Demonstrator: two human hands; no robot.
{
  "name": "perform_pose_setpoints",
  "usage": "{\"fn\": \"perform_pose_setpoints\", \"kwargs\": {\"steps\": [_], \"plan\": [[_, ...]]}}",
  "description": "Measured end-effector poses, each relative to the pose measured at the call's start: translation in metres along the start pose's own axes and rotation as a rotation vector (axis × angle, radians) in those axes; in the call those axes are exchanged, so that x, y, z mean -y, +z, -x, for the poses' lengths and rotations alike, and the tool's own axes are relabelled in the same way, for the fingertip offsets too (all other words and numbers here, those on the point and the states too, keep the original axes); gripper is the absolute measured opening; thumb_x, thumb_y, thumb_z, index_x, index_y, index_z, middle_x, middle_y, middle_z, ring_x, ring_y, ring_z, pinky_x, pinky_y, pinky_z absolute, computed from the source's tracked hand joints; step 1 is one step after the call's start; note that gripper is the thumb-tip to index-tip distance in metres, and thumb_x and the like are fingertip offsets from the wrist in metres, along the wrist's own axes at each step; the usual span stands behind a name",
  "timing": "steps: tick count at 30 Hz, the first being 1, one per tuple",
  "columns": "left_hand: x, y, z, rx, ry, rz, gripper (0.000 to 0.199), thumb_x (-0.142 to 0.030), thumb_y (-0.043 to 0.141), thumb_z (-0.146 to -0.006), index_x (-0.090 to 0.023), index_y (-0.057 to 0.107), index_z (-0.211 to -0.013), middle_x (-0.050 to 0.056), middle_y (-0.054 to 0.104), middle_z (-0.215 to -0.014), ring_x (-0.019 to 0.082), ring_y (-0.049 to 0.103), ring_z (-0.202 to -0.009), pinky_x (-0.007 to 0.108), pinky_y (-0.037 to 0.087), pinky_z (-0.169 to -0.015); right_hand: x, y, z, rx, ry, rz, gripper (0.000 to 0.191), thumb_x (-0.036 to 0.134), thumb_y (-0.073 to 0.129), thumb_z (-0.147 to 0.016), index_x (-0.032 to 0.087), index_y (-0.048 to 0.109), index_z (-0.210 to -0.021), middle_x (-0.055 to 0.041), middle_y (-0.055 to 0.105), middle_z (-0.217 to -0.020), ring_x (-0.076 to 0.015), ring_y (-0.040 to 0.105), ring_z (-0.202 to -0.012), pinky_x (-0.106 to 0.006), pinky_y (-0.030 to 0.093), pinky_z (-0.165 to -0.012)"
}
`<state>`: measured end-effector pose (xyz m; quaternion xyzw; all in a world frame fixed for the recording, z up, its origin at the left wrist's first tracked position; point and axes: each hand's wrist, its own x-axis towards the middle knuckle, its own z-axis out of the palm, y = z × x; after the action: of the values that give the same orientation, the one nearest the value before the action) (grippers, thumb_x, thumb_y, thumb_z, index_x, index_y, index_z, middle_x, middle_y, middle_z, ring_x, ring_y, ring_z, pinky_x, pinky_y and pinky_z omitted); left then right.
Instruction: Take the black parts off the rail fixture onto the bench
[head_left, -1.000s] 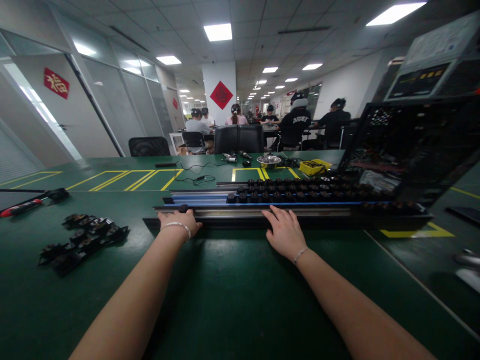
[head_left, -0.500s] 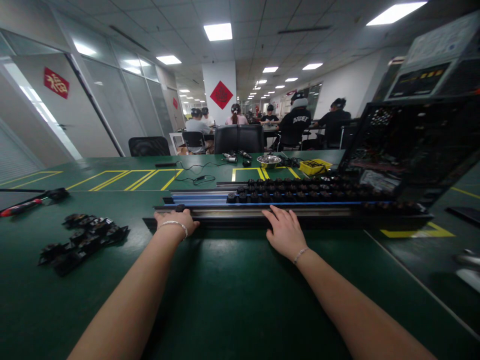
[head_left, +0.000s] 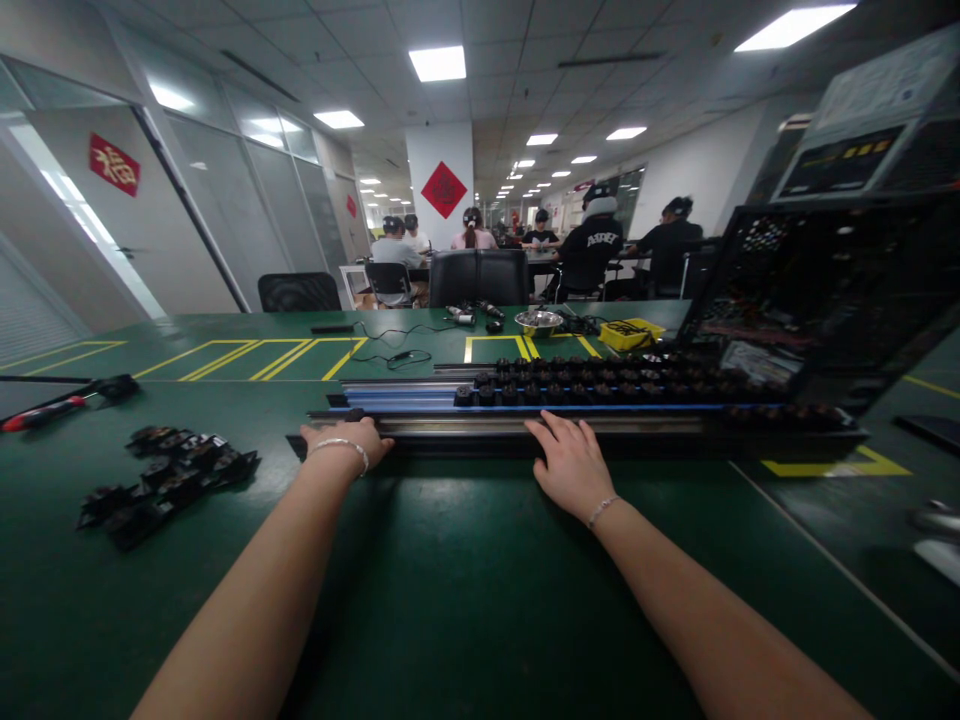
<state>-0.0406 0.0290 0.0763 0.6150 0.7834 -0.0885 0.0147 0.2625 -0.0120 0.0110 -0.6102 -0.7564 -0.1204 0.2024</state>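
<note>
A long black rail [head_left: 465, 445] with a metallic channel lies crosswise before me. At its left end my left hand [head_left: 346, 440] is closed from above on a small black part [head_left: 355, 414], which shows just past the knuckles; the fingertips are partly hidden. My right hand [head_left: 570, 462] spans the rail near its middle, fingers over the far side and thumb at the near side. Behind it lies a blue-lined rail [head_left: 397, 398] carrying a row of black modules [head_left: 555, 393]. Loose black modules [head_left: 169, 480] lie in a group left of my left hand.
A red-and-black screwdriver [head_left: 45, 415] lies far left. Cables, a metal bowl [head_left: 538, 321] and a yellow basket [head_left: 630, 333] stand toward the back. A dark open case [head_left: 817, 290] rises at the right. Several people sit at a farther table.
My left hand has slid slightly left along the rail's end, and the small black part has shifted with it. My right hand stays in place.
</note>
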Motion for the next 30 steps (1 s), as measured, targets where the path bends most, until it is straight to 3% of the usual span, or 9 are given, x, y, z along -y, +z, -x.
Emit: {"fn": "perform_pose_setpoints", "kwargs": {"steps": [12,20,30], "plan": [[0.005,-0.003,-0.001,0.058,-0.056,0.011,0.065,-0.058,0.036,-0.077,-0.023,0.047,-0.13,0.015,0.05,-0.132,0.04,0.044,-0.119,0.067,0.018,-0.098,0.0,0.001,0.0,-0.005,0.002,-0.004,0.051,0.02,0.046,-0.076,0.025,0.049,-0.126,-0.0068,0.044,-0.136,-0.022,0.037,-0.123,-0.044,0.017,-0.107],[0.008,-0.005,-0.002,0.062,-0.06,0.024,0.066,-0.058,0.038,-0.076,-0.022,0.048,-0.13,0.014,0.048,-0.135,0.039,0.041,-0.123,0.062,0.033,-0.091,0.0,0.0,0.0,-0.003,0.006,-0.008,0.051,0.02,0.046,-0.075,0.025,0.049,-0.126,-0.0063,0.044,-0.136,-0.0217,0.037,-0.123,-0.043,0.017,-0.107],[0.018,-0.001,-0.01,0.061,-0.066,0.047,0.065,-0.06,0.044,-0.073,-0.023,0.052,-0.126,0.015,0.051,-0.131,0.038,0.046,-0.119,0.057,0.037,-0.089,-0.001,0.001,0.0,-0.001,-0.003,0.004,0.051,0.02,0.046,-0.076,0.025,0.049,-0.126,-0.0065,0.045,-0.136,-0.0221,0.038,-0.122,-0.043,0.017,-0.107]]}}
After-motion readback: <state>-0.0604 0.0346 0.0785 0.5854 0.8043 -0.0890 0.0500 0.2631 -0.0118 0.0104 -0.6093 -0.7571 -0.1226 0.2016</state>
